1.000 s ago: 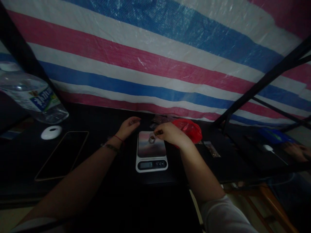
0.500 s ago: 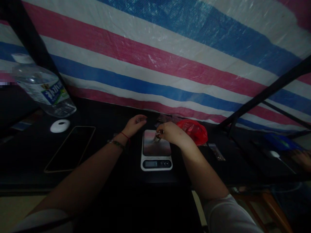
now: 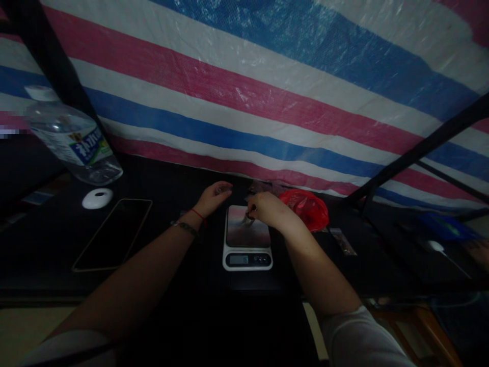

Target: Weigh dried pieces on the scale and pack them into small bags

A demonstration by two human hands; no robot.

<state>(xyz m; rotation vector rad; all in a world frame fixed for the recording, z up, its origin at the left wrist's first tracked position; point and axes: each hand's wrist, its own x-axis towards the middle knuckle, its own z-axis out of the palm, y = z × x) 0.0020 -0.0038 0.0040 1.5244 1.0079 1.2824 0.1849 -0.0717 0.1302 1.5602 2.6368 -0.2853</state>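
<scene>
A white kitchen scale [image 3: 248, 239] with a shiny metal plate lies on the black tabletop, its lit display reading what looks like 16. Over the plate's upper right, my right hand [image 3: 265, 208] pinches a small shiny cylinder-shaped container [image 3: 248, 220]; it is too dark to tell whether its base touches the plate. Left of the scale, my left hand [image 3: 214, 198] is curled around a small round, clear piece [image 3: 222, 189], perhaps a lid. A red string and a beaded bracelet circle that wrist.
A red plastic bag [image 3: 307, 209] and a small clear packet [image 3: 343, 242] lie to the right. On the left are a phone [image 3: 112, 234], a white oval case [image 3: 97, 198] and a big water bottle [image 3: 80, 142]. Striped tarpaulin [image 3: 244, 102] rises behind; black poles [image 3: 412, 148] slant at both sides.
The whole view has shifted very slightly. Both hands keep their places by the scale, and the small container stays in my right fingers over the plate.
</scene>
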